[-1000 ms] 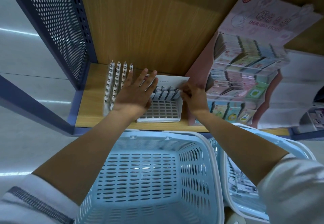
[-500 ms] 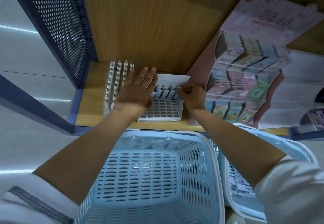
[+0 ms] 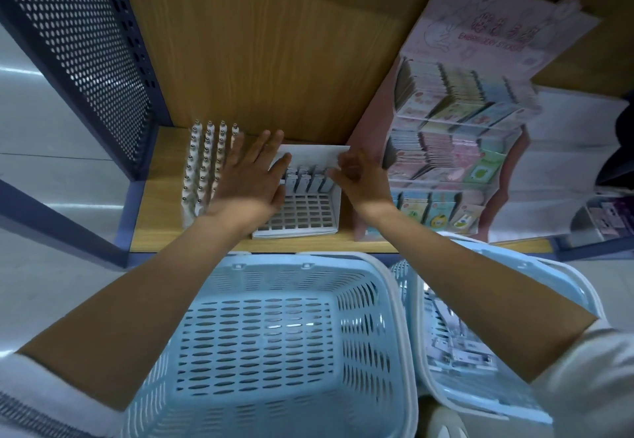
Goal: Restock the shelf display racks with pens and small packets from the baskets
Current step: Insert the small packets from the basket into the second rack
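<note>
White plastic grid rack (image 3: 302, 218): row of grey square-capped pens (image 3: 305, 177) upright in its rear slots; left hand (image 3: 250, 183) flat, fingers straight, over its left edge; right hand (image 3: 360, 180) curled at the row's right end (grip on a pen cannot be told).

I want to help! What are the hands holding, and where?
Left hand: nothing, flat over the white rack. Right hand curls at the rack's back right corner; any pinch cannot be told.
</note>
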The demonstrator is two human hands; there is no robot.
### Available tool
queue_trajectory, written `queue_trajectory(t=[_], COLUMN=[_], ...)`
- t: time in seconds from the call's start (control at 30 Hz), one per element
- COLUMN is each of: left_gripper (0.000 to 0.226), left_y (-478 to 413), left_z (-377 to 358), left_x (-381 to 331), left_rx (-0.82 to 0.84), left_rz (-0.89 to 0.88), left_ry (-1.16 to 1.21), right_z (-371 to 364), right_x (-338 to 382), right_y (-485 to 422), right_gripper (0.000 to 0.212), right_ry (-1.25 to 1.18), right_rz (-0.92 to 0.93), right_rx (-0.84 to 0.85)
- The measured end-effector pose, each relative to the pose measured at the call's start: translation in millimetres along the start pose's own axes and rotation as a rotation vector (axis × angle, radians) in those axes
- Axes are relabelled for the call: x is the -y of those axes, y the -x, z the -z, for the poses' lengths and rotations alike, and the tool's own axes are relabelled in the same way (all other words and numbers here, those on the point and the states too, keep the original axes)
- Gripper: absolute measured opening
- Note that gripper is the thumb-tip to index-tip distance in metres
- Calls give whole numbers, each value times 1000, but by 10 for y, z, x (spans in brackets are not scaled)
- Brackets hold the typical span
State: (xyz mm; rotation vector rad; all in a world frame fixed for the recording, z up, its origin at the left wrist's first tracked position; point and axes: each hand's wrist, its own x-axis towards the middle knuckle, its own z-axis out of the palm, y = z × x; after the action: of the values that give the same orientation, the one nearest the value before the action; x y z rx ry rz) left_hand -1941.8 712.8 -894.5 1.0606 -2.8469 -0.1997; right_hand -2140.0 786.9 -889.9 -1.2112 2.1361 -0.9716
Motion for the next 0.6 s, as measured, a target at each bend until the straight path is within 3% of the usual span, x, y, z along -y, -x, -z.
queue_trajectory(t=[0.17, 0.23, 0.4, 0.53, 0.6], left_gripper=[34, 43, 46, 63, 66], left_y=[-104, -166, -271, -219, -199], left_z=[168, 261, 77, -173, -208], left_x=[-609, -1005, -1886, -2189, -2188], left_rx=[-116, -82, 13, 211, 238], left_rz=[-157, -243, -576, -585, -561], left_ry=[126, 164, 268, 161, 141], right_z=[745, 1130, 1646, 1514, 1354], right_x=[38, -86, -873, -1685, -1968], right_y=[404, 654, 1300, 1490, 1504], right_gripper=[13, 7, 27, 10, 36], right_ry=[-192, -201, -106, 138, 216], right_rz=[105, 110, -86, -280, -369], right_rx=[80, 84, 76, 259, 325])
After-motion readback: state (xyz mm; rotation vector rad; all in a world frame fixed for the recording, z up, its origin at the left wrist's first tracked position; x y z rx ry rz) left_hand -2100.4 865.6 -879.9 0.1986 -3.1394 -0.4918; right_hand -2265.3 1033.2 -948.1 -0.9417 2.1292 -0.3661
